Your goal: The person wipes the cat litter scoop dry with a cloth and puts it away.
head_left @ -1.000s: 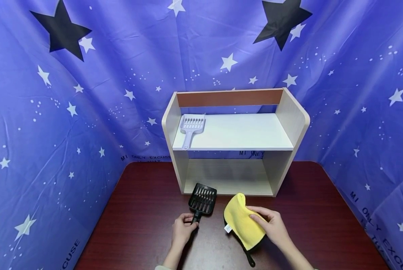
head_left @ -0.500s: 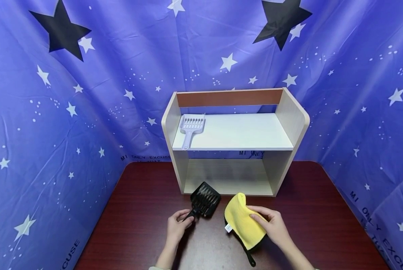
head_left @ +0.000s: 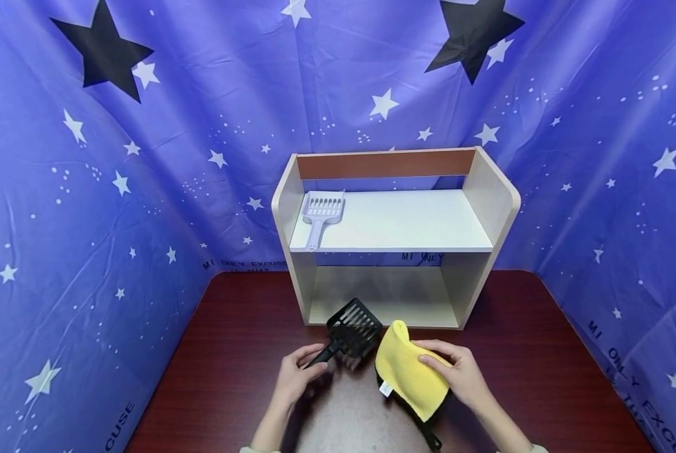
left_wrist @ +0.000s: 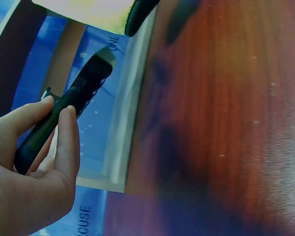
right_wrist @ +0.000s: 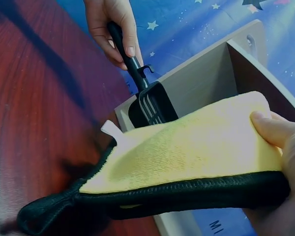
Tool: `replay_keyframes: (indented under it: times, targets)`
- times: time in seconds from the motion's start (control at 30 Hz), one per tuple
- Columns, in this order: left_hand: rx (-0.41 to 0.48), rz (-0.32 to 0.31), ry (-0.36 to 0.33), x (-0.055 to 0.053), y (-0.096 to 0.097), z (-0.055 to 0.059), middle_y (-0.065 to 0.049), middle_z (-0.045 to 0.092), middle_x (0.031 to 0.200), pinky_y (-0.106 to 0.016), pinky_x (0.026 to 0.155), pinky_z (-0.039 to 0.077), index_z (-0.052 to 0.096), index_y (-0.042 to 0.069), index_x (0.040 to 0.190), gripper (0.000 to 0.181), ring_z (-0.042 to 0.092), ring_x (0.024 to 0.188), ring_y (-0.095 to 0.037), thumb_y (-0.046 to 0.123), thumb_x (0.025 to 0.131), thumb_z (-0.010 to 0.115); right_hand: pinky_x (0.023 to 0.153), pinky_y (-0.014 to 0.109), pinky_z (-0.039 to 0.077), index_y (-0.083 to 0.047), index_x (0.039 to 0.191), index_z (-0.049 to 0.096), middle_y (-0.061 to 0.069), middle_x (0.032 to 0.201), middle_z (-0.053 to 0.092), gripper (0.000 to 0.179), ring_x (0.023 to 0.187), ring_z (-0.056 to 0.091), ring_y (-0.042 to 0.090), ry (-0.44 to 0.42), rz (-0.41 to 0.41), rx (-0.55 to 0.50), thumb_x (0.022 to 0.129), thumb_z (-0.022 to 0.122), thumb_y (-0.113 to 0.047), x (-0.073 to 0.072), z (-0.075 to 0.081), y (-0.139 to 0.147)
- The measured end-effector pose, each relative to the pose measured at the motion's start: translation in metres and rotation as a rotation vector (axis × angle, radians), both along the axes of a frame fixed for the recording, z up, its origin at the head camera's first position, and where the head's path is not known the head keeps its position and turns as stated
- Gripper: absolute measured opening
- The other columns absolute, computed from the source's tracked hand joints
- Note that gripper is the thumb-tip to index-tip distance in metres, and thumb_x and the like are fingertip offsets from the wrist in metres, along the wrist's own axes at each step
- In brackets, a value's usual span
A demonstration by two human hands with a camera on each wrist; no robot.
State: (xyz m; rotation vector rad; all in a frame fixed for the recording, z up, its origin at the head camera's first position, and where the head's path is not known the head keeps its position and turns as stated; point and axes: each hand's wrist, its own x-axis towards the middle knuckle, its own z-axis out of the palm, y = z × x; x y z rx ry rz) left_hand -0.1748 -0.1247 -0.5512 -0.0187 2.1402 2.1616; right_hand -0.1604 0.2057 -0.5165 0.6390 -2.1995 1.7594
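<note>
My left hand (head_left: 293,376) grips the handle of a black slotted litter scoop (head_left: 353,327), its head pointing up and to the right in front of the shelf. In the left wrist view the scoop (left_wrist: 83,83) is seen edge-on, with thumb and fingers round the handle. My right hand (head_left: 456,371) pinches a folded yellow cloth (head_left: 408,371) with black edging, a white tag and a black hanging loop. The right wrist view shows the cloth (right_wrist: 187,147) partly covering the scoop head (right_wrist: 155,105). Scoop and cloth are close together; whether they touch I cannot tell.
A two-tier wooden shelf (head_left: 400,220) stands at the back of the dark red table (head_left: 230,352). On its upper board, at the left, lies a pale lilac slotted scoop (head_left: 322,214). A blue star-patterned curtain (head_left: 202,126) surrounds the table.
The left hand has tilted the black scoop clockwise and moved its head up and right, nearer the cloth. The right hand has barely moved; the cloth's lower loop has swung slightly right.
</note>
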Motion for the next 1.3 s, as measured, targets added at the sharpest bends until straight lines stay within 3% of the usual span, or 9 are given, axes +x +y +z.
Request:
replay_keyframes:
  times: [0.23,0.47,0.6,0.8,1.0,1.17,1.3]
  targets:
    - [-0.091,-0.019,0.063,0.000,0.001,0.015,-0.031,0.068,0.116,-0.013,0.081,0.054,0.064,-0.010,0.122,0.041,0.069,0.099,-0.010,-0.002,0.083,0.074,0.075,0.016,0.056,0.001,0.111,0.073,-0.006,0.109,0.076,0.026,0.097,0.068,-0.001,0.016,0.096,0.058,0.086,0.071,0.005,-0.004,0.014,0.000]
    - [-0.123,-0.054,0.055,0.001,0.005,0.026,-0.029,0.071,0.111,-0.013,0.077,0.053,0.067,-0.006,0.119,0.038,0.070,0.089,-0.003,0.001,0.082,0.076,0.078,0.016,0.055,-0.002,0.111,0.073,0.003,0.106,0.076,0.030,0.099,0.068,0.001,0.091,0.171,0.112,0.083,0.072,0.008,-0.010,0.025,0.001]
    - [-0.144,-0.083,0.061,0.003,0.007,0.031,-0.029,0.071,0.110,-0.013,0.074,0.052,0.069,-0.005,0.117,0.037,0.068,0.085,0.000,0.000,0.081,0.077,0.077,0.015,0.055,-0.006,0.110,0.075,0.007,0.105,0.077,0.031,0.101,0.068,0.000,0.145,0.173,0.149,0.081,0.074,0.008,-0.014,0.030,0.002]
    - [-0.154,-0.119,0.077,0.006,0.011,0.039,-0.027,0.072,0.107,-0.014,0.072,0.052,0.070,-0.004,0.116,0.036,0.067,0.081,0.002,0.000,0.081,0.077,0.084,0.011,0.054,-0.007,0.107,0.076,0.009,0.103,0.077,0.033,0.104,0.068,-0.001,0.258,0.112,0.234,0.078,0.076,0.008,-0.022,0.039,0.002]
    - [-0.132,-0.124,0.066,0.010,0.015,0.044,-0.023,0.073,0.110,-0.016,0.075,0.052,0.071,-0.002,0.115,0.034,0.067,0.084,0.000,0.001,0.082,0.077,0.086,0.008,0.051,-0.007,0.106,0.077,0.006,0.099,0.077,0.035,0.095,0.071,0.007,0.358,0.033,0.295,0.076,0.078,0.009,-0.029,0.044,0.000]
    - [-0.103,-0.115,0.076,0.013,0.019,0.045,-0.024,0.073,0.111,-0.015,0.074,0.053,0.071,-0.003,0.115,0.035,0.068,0.085,0.000,0.001,0.081,0.078,0.087,0.005,0.048,-0.011,0.105,0.077,0.000,0.095,0.077,0.036,0.087,0.071,0.013,0.448,-0.073,0.375,0.073,0.082,0.006,-0.033,0.044,-0.006]
    - [-0.083,-0.100,0.084,0.014,0.024,0.045,-0.026,0.073,0.106,-0.015,0.071,0.052,0.071,-0.005,0.113,0.034,0.067,0.081,-0.001,-0.002,0.080,0.078,0.085,0.006,0.048,-0.017,0.099,0.077,-0.008,0.094,0.075,0.032,0.085,0.071,0.011,0.455,-0.179,0.458,0.072,0.084,0.000,-0.034,0.042,-0.011]
